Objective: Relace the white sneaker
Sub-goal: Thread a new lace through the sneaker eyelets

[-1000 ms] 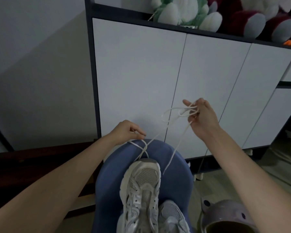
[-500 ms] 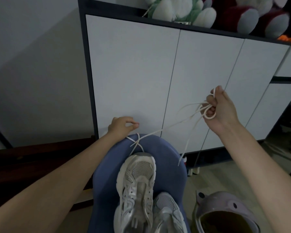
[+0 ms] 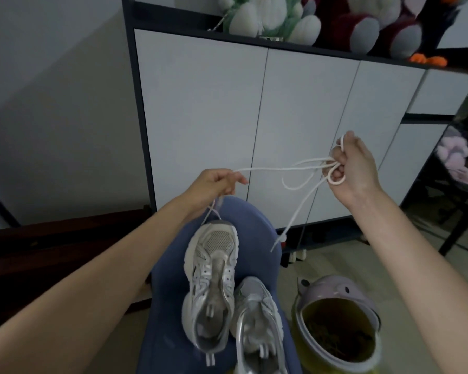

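Note:
A white and silver sneaker (image 3: 210, 282) lies on a blue cushioned seat (image 3: 257, 233), toe pointing away from me, with no lace in its eyelets. A second sneaker (image 3: 257, 317) lies beside it on the right. A white shoelace (image 3: 278, 168) stretches between my hands above the toe. My left hand (image 3: 214, 184) pinches one part of the lace just past the toe. My right hand (image 3: 351, 168) is raised to the right and grips several loops of the lace wound round its fingers. One loose end (image 3: 287, 230) hangs down toward the seat's right edge.
A white cabinet (image 3: 227, 117) with a dark frame stands straight ahead, plush toys (image 3: 270, 17) on its top. A lilac pot (image 3: 338, 317) with dark contents sits on the floor at the right of the seat. A dark low ledge (image 3: 52, 244) runs along the left.
My left hand has risen from the seat's far edge and pulled the lace up. The lace now runs nearly level between both hands. My right hand stays raised with the loops.

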